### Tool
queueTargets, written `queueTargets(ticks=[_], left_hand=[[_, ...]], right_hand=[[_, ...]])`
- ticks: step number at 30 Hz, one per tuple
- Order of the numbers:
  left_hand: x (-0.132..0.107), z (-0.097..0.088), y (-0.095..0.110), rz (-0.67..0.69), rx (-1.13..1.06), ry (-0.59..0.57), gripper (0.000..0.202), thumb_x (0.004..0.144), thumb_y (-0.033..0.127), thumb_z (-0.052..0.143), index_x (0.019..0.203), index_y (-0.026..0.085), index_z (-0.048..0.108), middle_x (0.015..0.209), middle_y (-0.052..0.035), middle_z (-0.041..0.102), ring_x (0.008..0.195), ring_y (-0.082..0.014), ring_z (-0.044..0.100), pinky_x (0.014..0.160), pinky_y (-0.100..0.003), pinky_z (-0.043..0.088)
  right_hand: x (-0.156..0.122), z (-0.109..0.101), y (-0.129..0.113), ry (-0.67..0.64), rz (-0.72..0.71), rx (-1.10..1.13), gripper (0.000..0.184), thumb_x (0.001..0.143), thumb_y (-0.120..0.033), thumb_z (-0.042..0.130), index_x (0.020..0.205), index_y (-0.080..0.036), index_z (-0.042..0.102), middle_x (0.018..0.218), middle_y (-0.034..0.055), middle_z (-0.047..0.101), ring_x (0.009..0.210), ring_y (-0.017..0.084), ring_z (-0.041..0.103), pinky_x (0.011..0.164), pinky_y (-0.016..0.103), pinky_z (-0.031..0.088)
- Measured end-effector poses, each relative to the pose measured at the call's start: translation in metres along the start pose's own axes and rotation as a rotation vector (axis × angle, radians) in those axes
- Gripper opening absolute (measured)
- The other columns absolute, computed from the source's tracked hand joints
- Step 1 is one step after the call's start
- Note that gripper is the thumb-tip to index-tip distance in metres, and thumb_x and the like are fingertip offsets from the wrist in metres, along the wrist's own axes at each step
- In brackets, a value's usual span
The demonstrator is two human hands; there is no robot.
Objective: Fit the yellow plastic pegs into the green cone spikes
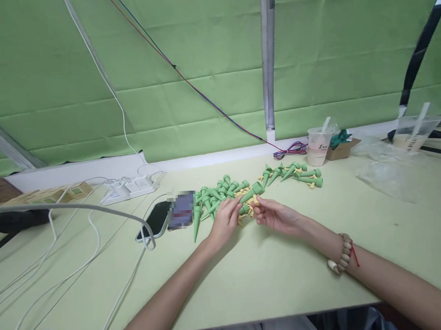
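My left hand (225, 219) is closed around the narrow part of a green plastic watering spike (253, 192), its wide cup end pointing up and to the right. Between the thumb and fingers of my right hand (275, 213) is a small yellow valve piece (255, 199), right at the spike's side; whether it sits in the spike I cannot tell. Behind my left hand lies a pile of green spikes (206, 197), with yellow pieces partly hidden under my hands. A second group of spikes (291, 170), fitted with yellow pieces, lies farther back to the right.
Two phones (159, 220) lie left of the pile. White cables and a power strip (129, 188) spread over the table's left side. At the back right stand a drink cup (318, 147), a small cardboard box (343, 149), plastic bags (389, 181) and another cup (413, 135).
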State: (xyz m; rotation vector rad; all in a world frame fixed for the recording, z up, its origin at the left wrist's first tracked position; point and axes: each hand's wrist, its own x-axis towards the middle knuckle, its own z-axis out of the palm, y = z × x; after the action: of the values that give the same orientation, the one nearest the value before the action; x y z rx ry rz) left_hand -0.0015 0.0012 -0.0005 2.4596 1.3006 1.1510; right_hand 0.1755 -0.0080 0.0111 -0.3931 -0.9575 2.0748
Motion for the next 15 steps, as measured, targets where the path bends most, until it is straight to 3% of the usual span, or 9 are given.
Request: queueTargets(ticks=[9, 15], left_hand=[[-0.0022, 0.0027, -0.0032, 0.006, 0.083, 0.068, 0.033, 0.088, 0.022, 0.037, 0.115, 0.019, 0.057, 0.070, -0.0028, 0.054, 0.069, -0.0143, 0.045, 0.066, -0.026, 0.039], [-0.0021, 0.0046, -0.0055, 0.034, 0.143, 0.099, 0.033, 0.088, 0.020, 0.039, 0.116, 0.020, 0.056, 0.068, -0.0019, 0.055, 0.069, -0.0141, 0.045, 0.067, -0.026, 0.038]], right_hand=[[-0.0001, 0.0018, -0.0018, 0.041, -0.046, -0.132, 0.021, 0.073, -0.033, 0.067, 0.078, -0.013, 0.065, 0.067, -0.0011, 0.062, 0.059, 0.006, 0.056, 0.066, 0.020, 0.047], [-0.0004, 0.0038, -0.0051, 0.149, -0.035, -0.250, 0.028, 0.067, -0.040, 0.069, 0.073, -0.012, 0.067, 0.062, -0.0010, 0.063, 0.056, 0.007, 0.056, 0.063, 0.022, 0.047]])
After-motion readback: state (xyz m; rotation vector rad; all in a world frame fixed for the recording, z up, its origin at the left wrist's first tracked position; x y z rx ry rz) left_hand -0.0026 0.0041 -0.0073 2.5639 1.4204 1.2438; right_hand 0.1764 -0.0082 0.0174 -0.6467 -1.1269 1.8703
